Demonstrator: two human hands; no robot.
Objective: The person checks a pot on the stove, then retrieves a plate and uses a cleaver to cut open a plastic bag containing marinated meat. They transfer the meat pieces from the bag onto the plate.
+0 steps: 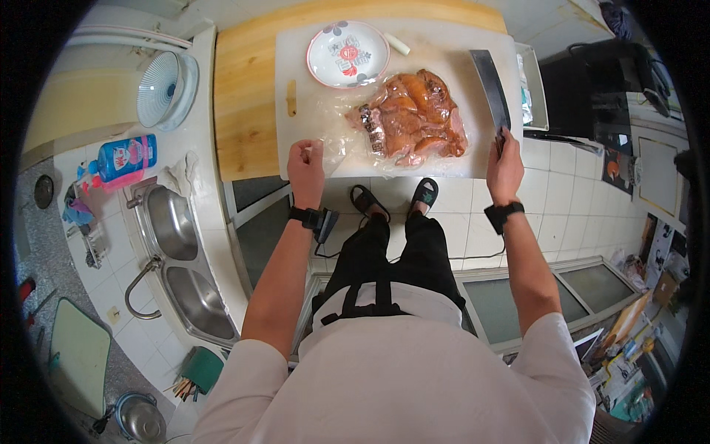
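Cooked, reddish-brown meat (424, 114), seemingly poultry, lies in a transparent plastic bag (333, 125) on a white cutting board (316, 116). My left hand (307, 169) is at the board's near left edge, its curled fingers pinching the bag's loose end. At the board's right side, my right hand (505, 166) grips the handle of a broad kitchen knife (490, 86). The dark blade points away from me and rests on or just over the board; which one is unclear. Behind the bag stands a white patterned plate (346, 54), with a pale stick-like piece (397, 44) beside it.
Under the board is a wooden tabletop (244, 111). On the left counter are stacked bowls (166, 89), a blue detergent bottle (127, 158), a cloth (180, 175) and a double steel sink (172, 222). A white bin (535, 86) adjoins the board's right side.
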